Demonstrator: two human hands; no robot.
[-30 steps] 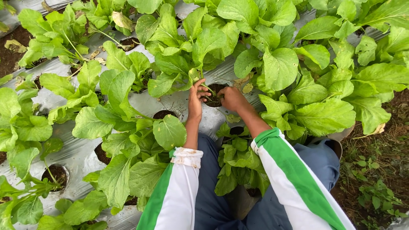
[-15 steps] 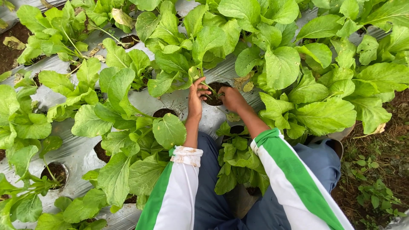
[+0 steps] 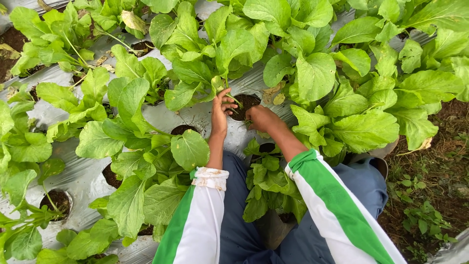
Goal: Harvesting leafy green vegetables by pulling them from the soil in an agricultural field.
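Note:
My left hand (image 3: pixel 221 111) reaches to the edge of a round planting hole (image 3: pixel 244 104) in the silver plastic mulch (image 3: pixel 200 113); its fingers are bent around thin green stems of a leafy plant (image 3: pixel 215 54). My right hand (image 3: pixel 261 118) sits at the hole's near right rim, fingers curled down against the dark soil; what it pinches is hidden. Both arms wear white sleeves with green stripes.
Broad-leafed green plants (image 3: pixel 342 98) crowd the bed on all sides, each growing from a hole in the mulch. Bare holes (image 3: pixel 57 200) show at lower left. A smaller plant (image 3: pixel 271 178) stands between my knees. Brown soil with weeds (image 3: pixel 430 195) lies to the right.
Both hands stay at the same planting hole. The left fingers have closed a little more around the stems; the right hand has shifted slightly along the rim.

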